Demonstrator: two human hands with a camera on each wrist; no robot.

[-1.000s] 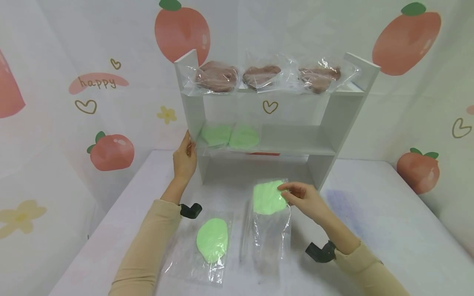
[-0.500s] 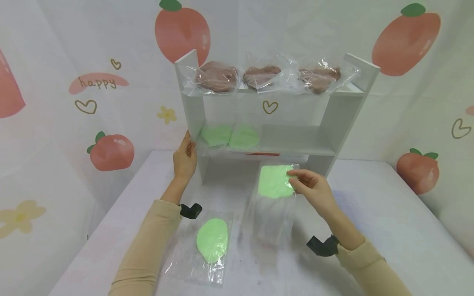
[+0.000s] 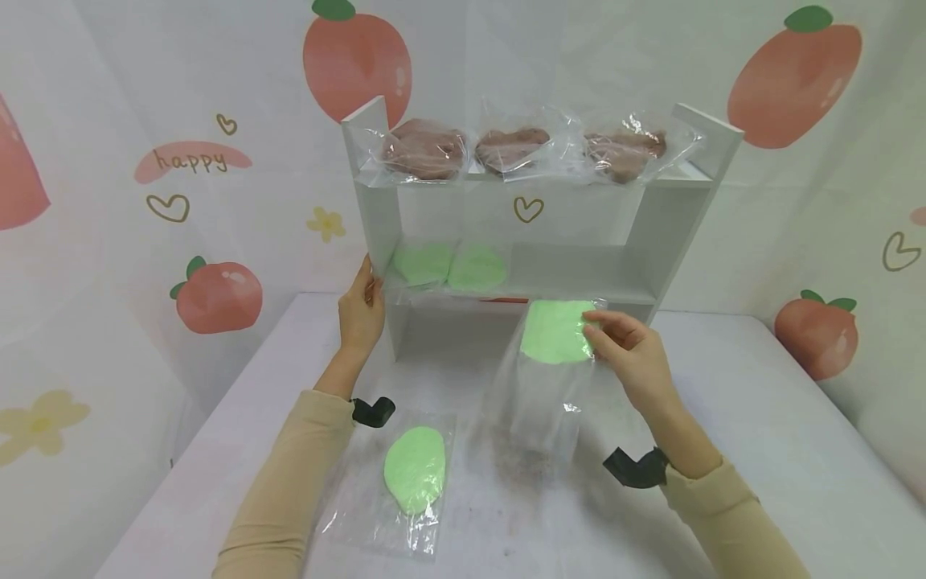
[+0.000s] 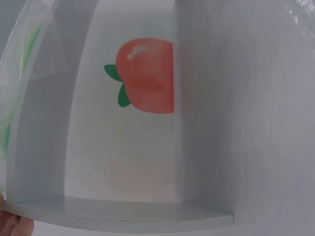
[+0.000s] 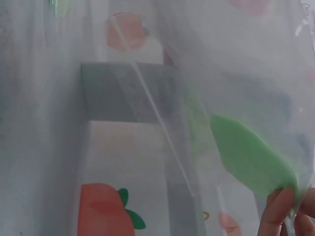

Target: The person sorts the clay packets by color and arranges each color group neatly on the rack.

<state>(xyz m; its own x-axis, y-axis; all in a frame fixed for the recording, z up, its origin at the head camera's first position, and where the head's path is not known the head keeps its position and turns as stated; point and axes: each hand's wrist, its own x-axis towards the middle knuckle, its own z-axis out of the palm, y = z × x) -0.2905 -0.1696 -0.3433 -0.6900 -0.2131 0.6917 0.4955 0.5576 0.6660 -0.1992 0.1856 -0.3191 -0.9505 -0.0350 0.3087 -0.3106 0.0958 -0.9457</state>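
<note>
My right hand (image 3: 635,358) pinches the upper right edge of a clear plastic bag with a flat green piece (image 3: 557,331) inside. The bag's lower part hangs loose above the table, in front of the white shelf (image 3: 579,277). In the right wrist view, thumb and fingers squeeze the corner where the green piece (image 5: 253,157) lies. My left hand (image 3: 360,315) grips the shelf's left side panel at middle-board height; its fingertips (image 4: 17,227) show at the panel's edge in the left wrist view. Two bagged green pieces (image 3: 477,268) lie side by side on the middle board's left half.
Three bagged brown lumps (image 3: 511,150) sit along the top board. Another bagged green oval piece (image 3: 415,470) lies flat on the white table (image 3: 731,402), near my left forearm. A fruit-printed cloth (image 3: 615,64) hangs behind the shelf.
My right hand has lifted the bagged green piece up, forward and to the right, toward the middle board. The left hand and the shelf stay where they were.
</note>
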